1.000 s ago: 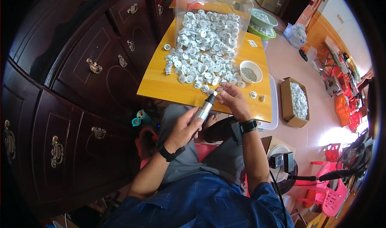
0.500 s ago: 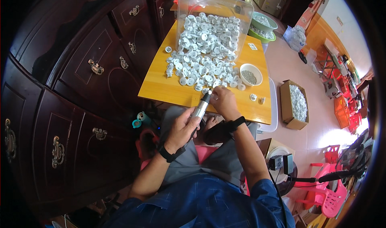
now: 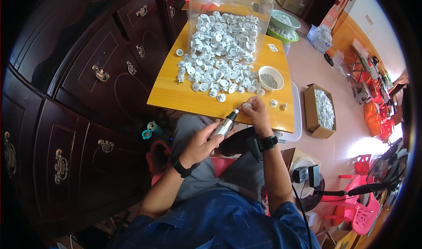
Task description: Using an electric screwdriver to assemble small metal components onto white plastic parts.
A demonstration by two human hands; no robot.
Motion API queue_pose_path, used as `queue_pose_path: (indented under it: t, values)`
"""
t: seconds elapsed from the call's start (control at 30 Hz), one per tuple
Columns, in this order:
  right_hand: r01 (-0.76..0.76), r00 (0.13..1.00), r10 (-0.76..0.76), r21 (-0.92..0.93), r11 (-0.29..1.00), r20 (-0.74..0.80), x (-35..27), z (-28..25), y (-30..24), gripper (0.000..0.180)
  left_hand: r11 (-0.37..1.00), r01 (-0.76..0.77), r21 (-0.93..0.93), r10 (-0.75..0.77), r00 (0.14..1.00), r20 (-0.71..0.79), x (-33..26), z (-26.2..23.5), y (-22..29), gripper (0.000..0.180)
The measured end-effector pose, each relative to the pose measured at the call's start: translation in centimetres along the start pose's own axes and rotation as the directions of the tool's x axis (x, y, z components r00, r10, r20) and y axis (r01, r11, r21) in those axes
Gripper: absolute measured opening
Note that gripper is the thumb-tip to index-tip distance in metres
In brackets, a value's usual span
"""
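My left hand (image 3: pixel 200 147) is wrapped round a silver and black pen-shaped electric screwdriver (image 3: pixel 224 126), tilted with its tip up and to the right. Between the fingers of my right hand (image 3: pixel 260 118) is a small round white plastic part (image 3: pixel 247 105), held just over the table's front edge. The screwdriver's tip is right beside this part; whether they touch I cannot tell. A heap of similar white parts (image 3: pixel 204 75) spills toward me from a clear plastic bin (image 3: pixel 266 18) tipped on its side. One loose white part (image 3: pixel 221 98) lies in front of the heap.
On the yellow wooden table (image 3: pixel 165 91) stands a white bowl (image 3: pixel 263 72) of tiny metal pieces. Two white parts (image 3: pixel 273 102) lie right of my right hand. Dark drawers (image 3: pixel 94 77) line the left. A cardboard box (image 3: pixel 310 113) of white pieces sits on the floor.
My right hand has moved slightly right and nearer to me, and the white part in its fingers now shows. The screwdriver's tip has shifted right and nearer, away from the heap.
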State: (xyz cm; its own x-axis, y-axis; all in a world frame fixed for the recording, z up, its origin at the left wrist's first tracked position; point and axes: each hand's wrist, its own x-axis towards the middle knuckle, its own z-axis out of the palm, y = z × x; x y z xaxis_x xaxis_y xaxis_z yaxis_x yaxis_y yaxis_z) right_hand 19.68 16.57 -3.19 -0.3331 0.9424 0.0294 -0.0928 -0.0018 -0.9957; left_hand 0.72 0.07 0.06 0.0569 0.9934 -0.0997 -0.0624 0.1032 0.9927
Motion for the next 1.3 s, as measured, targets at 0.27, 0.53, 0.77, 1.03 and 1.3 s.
queue_pose_path:
  t: [0.27, 0.53, 0.77, 1.03, 1.3]
  values:
    - [-0.121, 0.991, 0.121, -0.003, 0.993, 0.052, -0.7, -0.1, 0.1, 0.028, 0.999, 0.013, 0.052, -0.013, 1.000, -0.006, 0.0, 0.2, -0.2, 0.044]
    - [-0.152, 0.988, 0.152, -0.007, 0.988, 0.035, -1.1, 0.3, -0.4, 0.027, 0.996, 0.006, 0.085, -0.004, 1.000, -0.020, 0.0, 0.2, -0.4, 0.043]
    - [-0.119, 0.992, 0.121, -0.040, 0.992, 0.031, -1.1, 0.4, 0.0, 0.027, 0.995, 0.014, 0.097, -0.012, 1.000, -0.016, 0.0, 0.3, 0.0, 0.043]
    - [-0.105, 0.994, 0.106, -0.124, 0.987, 0.001, -1.4, 0.5, -0.1, 0.028, 0.993, 0.028, 0.115, -0.031, 0.999, 0.021, -0.1, 0.2, 0.4, 0.044]
    - [-0.043, 0.999, 0.039, -0.130, 0.991, -0.033, -1.4, 0.9, 0.4, 0.026, 0.997, 0.068, 0.032, -0.068, 0.997, 0.022, -0.2, 0.3, 0.3, 0.040]
